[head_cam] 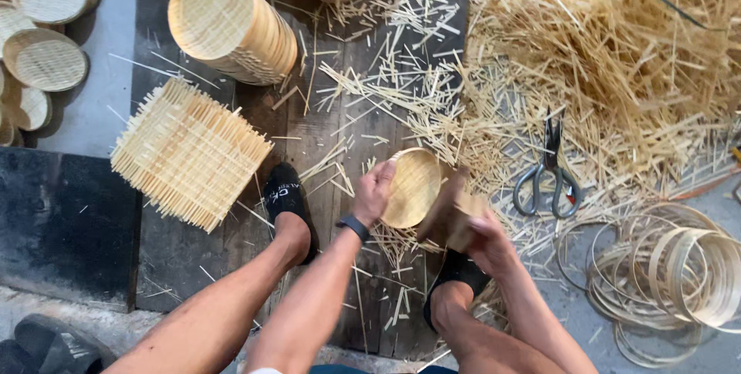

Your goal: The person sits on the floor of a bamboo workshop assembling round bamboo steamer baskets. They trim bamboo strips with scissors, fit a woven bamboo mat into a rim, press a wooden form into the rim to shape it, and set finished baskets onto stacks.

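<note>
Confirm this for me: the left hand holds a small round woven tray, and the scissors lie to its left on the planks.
Wrong side. The left hand does hold the small round woven tray, but the scissors lie to its right, among the bamboo scraps, as the head view shows.

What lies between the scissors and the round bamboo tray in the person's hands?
In the head view, loose bamboo slivers litter the boards between the scissors and the round tray; the blurred wooden block sits just below that stretch.

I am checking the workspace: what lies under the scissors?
The scissors lie on loose straw-coloured bamboo offcuts spread over the floor. What is beneath that litter is covered and cannot be seen.
</note>
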A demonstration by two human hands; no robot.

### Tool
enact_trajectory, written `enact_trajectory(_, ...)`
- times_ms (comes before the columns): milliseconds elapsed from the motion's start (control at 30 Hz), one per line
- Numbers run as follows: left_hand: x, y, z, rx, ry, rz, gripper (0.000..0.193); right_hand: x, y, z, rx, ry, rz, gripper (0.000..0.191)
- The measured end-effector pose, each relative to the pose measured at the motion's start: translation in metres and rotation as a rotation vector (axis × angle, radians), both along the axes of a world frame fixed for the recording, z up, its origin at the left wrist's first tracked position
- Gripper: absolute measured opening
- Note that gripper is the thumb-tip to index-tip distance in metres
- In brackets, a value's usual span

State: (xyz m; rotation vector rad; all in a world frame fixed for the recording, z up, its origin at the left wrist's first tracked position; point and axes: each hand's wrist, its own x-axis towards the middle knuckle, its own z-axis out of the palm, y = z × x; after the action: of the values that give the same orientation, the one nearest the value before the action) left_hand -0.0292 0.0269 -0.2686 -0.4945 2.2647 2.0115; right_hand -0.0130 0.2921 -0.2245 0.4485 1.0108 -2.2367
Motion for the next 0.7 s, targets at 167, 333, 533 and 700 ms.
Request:
enact_trajectory(167,-0.052,-0.063,-0.027,-0.09,-0.142,0.034,0.039,0.003,0.035,0.008,-0.068,0.093,-0.08,0.079)
enact_trajectory(333,-0.163,-0.121,0.049,0.825,0.045,0.39,0.049,0.005,0.041,0.005,-0.034,0.111,-0.118,0.081)
enact_trajectory(533,-0.162,-0.079,0.056,0.741,-0.331,0.07,0.066,0.007,0.023,0.003,-0.029,0.073,-0.086,0.08)
enact_trajectory(700,-0.018,0.033,-0.013,0.254,-0.699,-0.175,0.047,0.004,-0.004,0.009,-0.07,0.053,-0.003,0.081)
